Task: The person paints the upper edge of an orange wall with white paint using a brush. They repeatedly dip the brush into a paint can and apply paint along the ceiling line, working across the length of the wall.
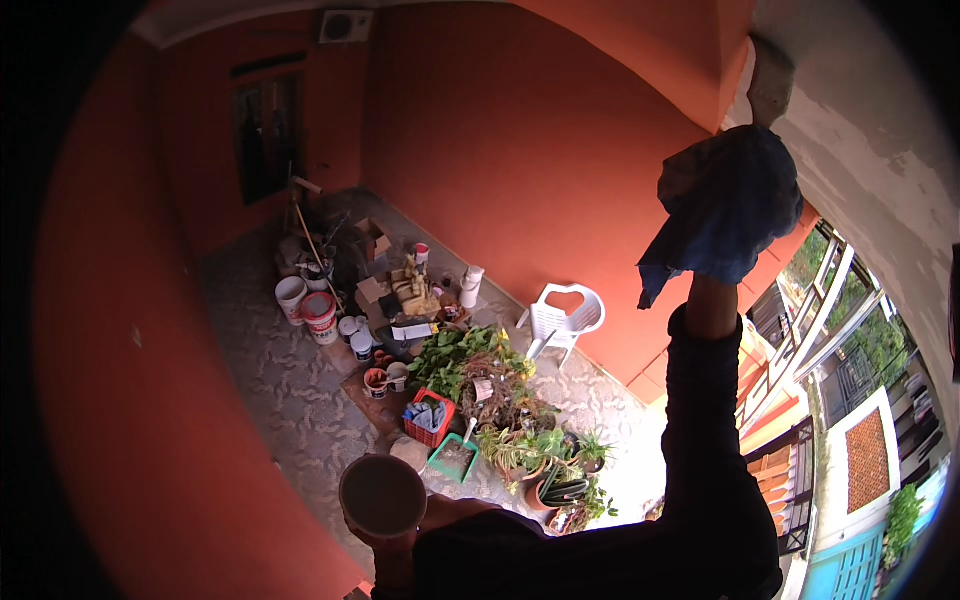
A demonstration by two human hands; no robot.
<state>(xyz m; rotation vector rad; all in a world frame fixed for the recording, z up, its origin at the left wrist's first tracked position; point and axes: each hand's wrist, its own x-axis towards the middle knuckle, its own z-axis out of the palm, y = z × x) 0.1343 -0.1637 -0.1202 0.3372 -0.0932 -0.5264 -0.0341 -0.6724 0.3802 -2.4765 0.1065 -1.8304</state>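
My right hand [711,304] is raised high at the right, mostly hidden under a dark blue cloth [720,202] with only the wrist bare. A flat-bladed tool [771,82], perhaps a putty knife, sticks up from the cloth against the pale, patchy plaster [840,142], beside the edge of an orange-painted beam [667,52]. The fingers are covered, but the tool appears gripped through the cloth. At lower centre, my left hand [390,551] holds a round container [383,496] from below and the side; its inside or surface looks evenly grey-brown.
Far below on the patterned floor stand paint buckets [320,319], a red crate [429,418], a green dustpan [454,457], potted plants [556,487] and a white plastic chair [566,319]. Orange walls [480,150] enclose the space. White metal bars [802,330] are at the right.
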